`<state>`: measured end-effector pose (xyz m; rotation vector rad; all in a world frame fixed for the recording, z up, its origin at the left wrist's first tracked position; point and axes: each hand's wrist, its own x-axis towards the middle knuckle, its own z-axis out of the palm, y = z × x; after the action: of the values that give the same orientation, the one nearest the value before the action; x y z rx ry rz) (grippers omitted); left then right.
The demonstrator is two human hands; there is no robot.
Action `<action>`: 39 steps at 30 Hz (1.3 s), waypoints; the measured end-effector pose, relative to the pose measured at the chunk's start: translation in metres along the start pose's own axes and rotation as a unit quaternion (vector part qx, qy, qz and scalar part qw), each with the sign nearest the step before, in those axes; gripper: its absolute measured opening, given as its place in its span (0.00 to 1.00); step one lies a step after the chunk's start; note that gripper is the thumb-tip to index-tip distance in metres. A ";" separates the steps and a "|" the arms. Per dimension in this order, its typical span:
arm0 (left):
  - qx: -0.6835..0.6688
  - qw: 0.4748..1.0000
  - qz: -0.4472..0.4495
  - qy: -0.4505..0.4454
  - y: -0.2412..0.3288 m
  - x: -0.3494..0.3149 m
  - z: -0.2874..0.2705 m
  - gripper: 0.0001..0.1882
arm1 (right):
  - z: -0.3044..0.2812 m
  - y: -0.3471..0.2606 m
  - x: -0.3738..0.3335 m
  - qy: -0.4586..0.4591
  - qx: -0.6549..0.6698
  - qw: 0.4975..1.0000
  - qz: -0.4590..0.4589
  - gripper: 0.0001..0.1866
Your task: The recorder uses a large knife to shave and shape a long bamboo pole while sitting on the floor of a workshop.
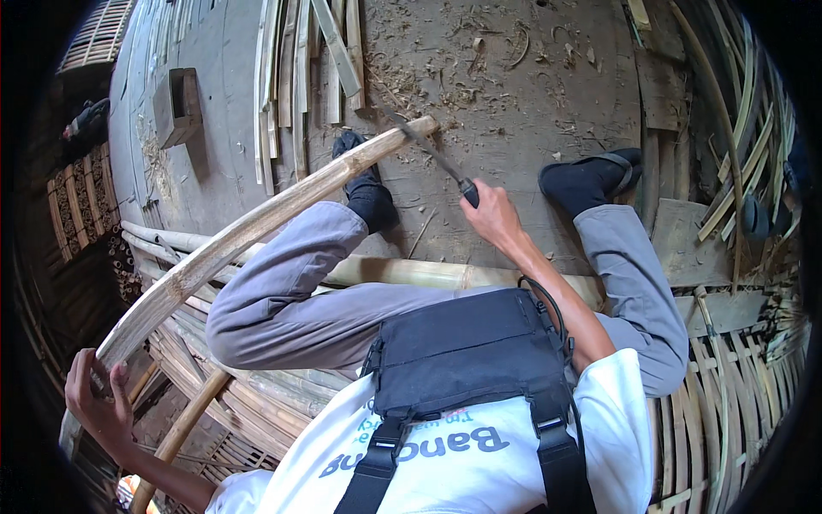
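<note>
A long, pale split bamboo pole (231, 244) runs slantwise from the lower left up to the middle of the head view, passing over my bent left leg. My left hand (101, 398) is closed around its near end. In my right hand (495, 214) is a knife (443, 163), gripped by its dark handle. Its narrow blade points up and left and crosses the pole's far end. Whether the edge bites into the bamboo, I cannot tell.
Bamboo strips (301, 86) lie at the upper left, near a small open wooden box (178, 107). Shavings (479, 64) litter the floor. I sit with bamboo poles (411, 272) under my legs. More strips (753, 128) lean at the right, above a slatted bamboo surface (711, 411).
</note>
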<state>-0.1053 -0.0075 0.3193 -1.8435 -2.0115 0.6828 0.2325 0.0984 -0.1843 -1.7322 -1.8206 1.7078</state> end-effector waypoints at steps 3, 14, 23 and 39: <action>-0.012 0.999 -0.036 -0.016 -0.008 -0.003 0.000 0.17 | 0.010 0.040 0.009 0.053 -0.002 0.999 -0.011 0.15; -0.020 1.000 0.001 0.024 -0.033 -0.026 0.030 0.22 | 0.015 0.041 0.005 0.061 -0.062 0.996 0.003 0.16; -0.025 0.999 0.015 0.015 -0.046 -0.028 0.036 0.21 | 0.012 0.020 -0.001 0.024 -0.002 1.000 0.012 0.14; -0.021 0.996 -0.074 -0.037 -0.009 -0.003 0.009 0.18 | 0.003 0.018 0.006 0.012 -0.036 0.999 -0.007 0.14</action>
<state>-0.1175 -0.0123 0.3169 -1.6936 -2.2003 0.6802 0.2390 0.0959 -0.2022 -1.7546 -1.9018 1.6290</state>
